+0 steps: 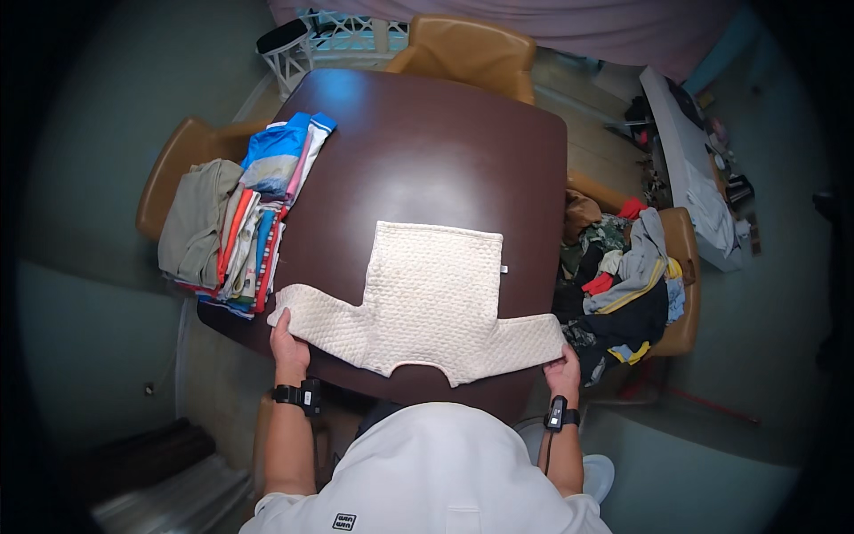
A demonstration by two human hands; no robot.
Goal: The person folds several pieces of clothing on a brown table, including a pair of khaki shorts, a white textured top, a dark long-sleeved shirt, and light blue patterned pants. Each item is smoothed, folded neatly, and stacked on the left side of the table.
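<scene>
A cream quilted long-sleeved top [434, 294] lies spread out on the dark brown table [427, 153], its neckline towards me and its hem away from me. Both sleeves stretch out sideways. At the end of the left-hand sleeve, my left hand [288, 344] grips the cuff, thumb on top. My right hand [564, 370] pinches the other cuff by the table's right edge, with part of its fingers hidden beneath the cloth. A small white tag [504, 269] sticks out from the top's right side seam.
Stacks of folded clothes [220, 233] line the table's left edge. A loose heap of clothes [620, 287] fills a tan chair [684, 320] on the right. Another tan chair [470, 47] stands at the far side, near a stool [283, 40] with a black seat.
</scene>
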